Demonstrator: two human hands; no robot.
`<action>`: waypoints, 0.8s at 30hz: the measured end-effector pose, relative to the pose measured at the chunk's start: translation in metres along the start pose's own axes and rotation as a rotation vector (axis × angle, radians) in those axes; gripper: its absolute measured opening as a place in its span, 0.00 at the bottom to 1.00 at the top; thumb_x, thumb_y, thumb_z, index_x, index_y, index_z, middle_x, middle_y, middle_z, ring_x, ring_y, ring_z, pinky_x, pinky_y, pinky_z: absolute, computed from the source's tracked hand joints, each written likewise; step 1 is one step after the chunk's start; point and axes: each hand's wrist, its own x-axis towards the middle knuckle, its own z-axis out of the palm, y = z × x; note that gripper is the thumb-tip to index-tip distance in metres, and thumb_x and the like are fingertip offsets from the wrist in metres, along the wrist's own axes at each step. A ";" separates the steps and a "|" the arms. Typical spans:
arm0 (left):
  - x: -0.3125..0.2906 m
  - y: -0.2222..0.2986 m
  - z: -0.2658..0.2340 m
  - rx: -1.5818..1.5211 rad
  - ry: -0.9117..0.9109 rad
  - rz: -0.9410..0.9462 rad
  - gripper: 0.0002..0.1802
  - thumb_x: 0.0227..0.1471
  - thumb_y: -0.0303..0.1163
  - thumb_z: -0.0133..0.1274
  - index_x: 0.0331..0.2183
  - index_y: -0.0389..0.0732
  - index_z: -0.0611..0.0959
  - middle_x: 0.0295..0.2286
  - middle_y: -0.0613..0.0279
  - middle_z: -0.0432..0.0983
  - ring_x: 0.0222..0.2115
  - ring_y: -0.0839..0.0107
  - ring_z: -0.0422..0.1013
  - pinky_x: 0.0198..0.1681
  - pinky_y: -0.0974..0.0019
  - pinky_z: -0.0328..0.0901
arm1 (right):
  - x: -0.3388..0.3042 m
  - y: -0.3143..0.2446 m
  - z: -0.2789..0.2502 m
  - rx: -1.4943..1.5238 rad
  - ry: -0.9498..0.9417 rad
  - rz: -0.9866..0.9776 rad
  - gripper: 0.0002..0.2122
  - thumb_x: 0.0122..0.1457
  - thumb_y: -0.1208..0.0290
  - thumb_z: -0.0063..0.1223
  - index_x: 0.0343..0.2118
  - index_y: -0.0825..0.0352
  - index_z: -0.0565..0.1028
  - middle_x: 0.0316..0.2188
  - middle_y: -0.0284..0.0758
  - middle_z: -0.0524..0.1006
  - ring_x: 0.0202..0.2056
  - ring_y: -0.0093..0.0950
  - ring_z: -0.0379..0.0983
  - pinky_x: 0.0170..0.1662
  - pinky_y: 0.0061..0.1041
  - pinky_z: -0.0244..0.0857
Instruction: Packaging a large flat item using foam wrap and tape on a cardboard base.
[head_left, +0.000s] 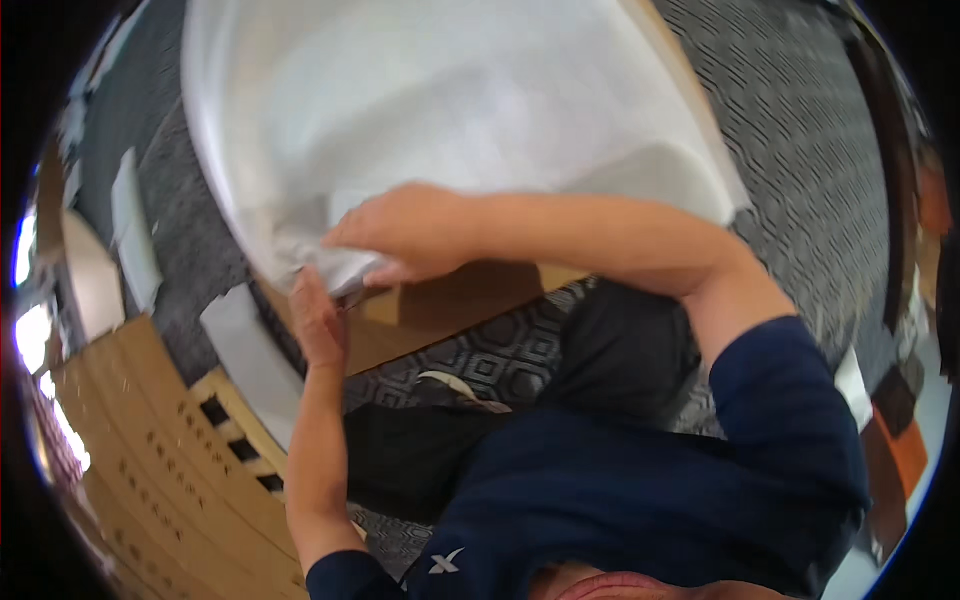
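Observation:
A large white sheet (450, 110), perhaps foam or plastic wrap, covers most of a wide flat piece in front of me. Along its near side shows a strip of brown cardboard (455, 305). At the near left corner the sheet is bunched and folded. My right hand (410, 230) reaches across from the right, its fingers curled on this fold. Just below and to the left, my left hand (322, 322) pinches the same fold between thumb and fingers. Some fingertips are hidden by the folded material and blurred.
A large brown cardboard sheet (150, 460) with dark printing lies at the lower left. White strips (255, 350) lie beside it and farther left. Patterned grey carpet (800, 130) surrounds the work. An orange item (905, 455) stands at the right edge.

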 end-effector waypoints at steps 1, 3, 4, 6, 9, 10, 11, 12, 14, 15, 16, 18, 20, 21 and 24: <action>-0.004 -0.015 0.001 0.135 0.006 0.038 0.40 0.49 0.22 0.60 0.65 0.31 0.69 0.58 0.44 0.72 0.56 0.47 0.70 0.62 0.54 0.65 | -0.037 0.002 -0.036 0.014 0.141 0.058 0.23 0.57 0.71 0.68 0.56 0.64 0.78 0.51 0.36 0.82 0.48 0.37 0.80 0.53 0.34 0.73; -0.007 -0.017 0.006 0.198 -0.037 0.016 0.39 0.51 0.23 0.59 0.65 0.31 0.69 0.60 0.42 0.71 0.58 0.47 0.70 0.63 0.54 0.64 | -0.118 0.013 -0.104 0.126 0.340 0.311 0.16 0.61 0.74 0.64 0.52 0.66 0.81 0.47 0.33 0.84 0.44 0.28 0.80 0.51 0.26 0.74; 0.000 -0.014 0.007 0.227 -0.050 0.043 0.40 0.51 0.24 0.59 0.65 0.30 0.69 0.60 0.42 0.71 0.58 0.47 0.69 0.63 0.54 0.64 | -0.166 0.029 -0.121 0.225 0.622 0.319 0.12 0.64 0.77 0.60 0.50 0.68 0.82 0.45 0.31 0.85 0.40 0.22 0.79 0.50 0.21 0.73; -0.001 -0.013 -0.001 0.235 -0.008 0.124 0.39 0.53 0.25 0.58 0.66 0.30 0.68 0.60 0.41 0.70 0.58 0.47 0.69 0.64 0.55 0.64 | -0.259 0.018 -0.157 0.082 1.019 0.710 0.10 0.67 0.75 0.57 0.50 0.69 0.80 0.42 0.34 0.85 0.40 0.23 0.79 0.50 0.21 0.73; -0.002 -0.003 -0.013 0.090 -0.111 -0.005 0.42 0.55 0.24 0.60 0.68 0.31 0.64 0.63 0.40 0.66 0.62 0.43 0.64 0.67 0.52 0.59 | -0.421 0.029 -0.127 0.226 1.610 0.877 0.11 0.69 0.68 0.56 0.45 0.72 0.79 0.37 0.37 0.83 0.35 0.23 0.76 0.41 0.19 0.70; -0.003 -0.004 -0.013 0.075 -0.116 0.019 0.42 0.55 0.24 0.60 0.68 0.31 0.64 0.63 0.40 0.66 0.62 0.43 0.64 0.67 0.52 0.59 | -0.470 0.031 -0.093 0.120 1.627 1.172 0.14 0.65 0.69 0.60 0.48 0.73 0.78 0.36 0.38 0.83 0.35 0.24 0.77 0.41 0.22 0.73; -0.002 -0.002 -0.009 0.045 -0.127 0.010 0.42 0.56 0.24 0.60 0.69 0.31 0.64 0.63 0.39 0.66 0.63 0.42 0.64 0.67 0.51 0.58 | -0.548 0.047 -0.038 -0.127 1.465 1.448 0.13 0.64 0.66 0.58 0.45 0.69 0.79 0.33 0.34 0.82 0.31 0.22 0.74 0.35 0.20 0.68; -0.003 -0.002 -0.010 0.036 -0.143 -0.010 0.42 0.56 0.24 0.60 0.69 0.31 0.63 0.63 0.38 0.65 0.63 0.42 0.63 0.68 0.51 0.58 | -0.570 0.038 -0.001 0.025 1.221 1.803 0.14 0.60 0.67 0.60 0.46 0.69 0.79 0.31 0.33 0.81 0.30 0.22 0.73 0.32 0.22 0.68; -0.002 -0.001 -0.012 0.034 -0.170 -0.063 0.42 0.56 0.24 0.59 0.69 0.31 0.63 0.64 0.37 0.64 0.63 0.41 0.62 0.68 0.50 0.56 | -0.584 0.031 0.042 0.106 1.265 1.818 0.14 0.61 0.66 0.60 0.46 0.69 0.79 0.32 0.33 0.81 0.30 0.23 0.73 0.32 0.22 0.68; -0.001 0.000 -0.012 0.037 -0.176 -0.054 0.42 0.56 0.24 0.59 0.69 0.31 0.63 0.64 0.37 0.64 0.63 0.41 0.62 0.68 0.50 0.56 | -0.566 0.020 0.065 0.176 1.301 1.829 0.15 0.61 0.66 0.60 0.46 0.70 0.79 0.32 0.34 0.81 0.30 0.23 0.74 0.32 0.22 0.69; -0.002 0.001 -0.013 0.036 -0.173 -0.049 0.42 0.56 0.23 0.59 0.69 0.31 0.63 0.63 0.37 0.65 0.63 0.41 0.62 0.68 0.50 0.57 | -0.554 0.016 0.078 0.243 1.336 1.838 0.15 0.61 0.66 0.60 0.47 0.70 0.78 0.33 0.34 0.81 0.31 0.24 0.74 0.33 0.23 0.69; -0.002 -0.002 -0.012 0.041 -0.156 -0.049 0.42 0.55 0.23 0.59 0.68 0.30 0.63 0.63 0.37 0.65 0.62 0.41 0.63 0.68 0.50 0.58 | -0.529 0.016 0.103 0.384 1.402 1.834 0.16 0.62 0.65 0.61 0.48 0.70 0.78 0.34 0.35 0.81 0.31 0.25 0.75 0.33 0.23 0.70; -0.003 -0.004 -0.013 0.049 -0.144 -0.053 0.42 0.54 0.22 0.59 0.68 0.30 0.64 0.63 0.37 0.65 0.62 0.41 0.64 0.67 0.50 0.58 | -0.517 0.027 0.115 0.525 1.461 1.819 0.16 0.62 0.65 0.61 0.48 0.70 0.77 0.34 0.36 0.81 0.32 0.26 0.76 0.34 0.24 0.71; -0.003 -0.004 -0.012 0.046 -0.145 -0.043 0.42 0.54 0.22 0.59 0.68 0.30 0.63 0.63 0.37 0.65 0.62 0.41 0.64 0.67 0.50 0.58 | -0.515 0.033 0.118 0.596 1.485 1.806 0.17 0.62 0.64 0.62 0.49 0.70 0.77 0.35 0.37 0.81 0.32 0.27 0.77 0.34 0.24 0.72; -0.003 -0.002 -0.008 0.028 -0.146 -0.024 0.43 0.54 0.22 0.59 0.68 0.30 0.63 0.63 0.37 0.65 0.62 0.40 0.63 0.67 0.50 0.58 | -0.530 0.042 0.115 0.793 1.542 1.757 0.18 0.63 0.64 0.62 0.50 0.70 0.76 0.36 0.38 0.81 0.33 0.29 0.78 0.35 0.26 0.73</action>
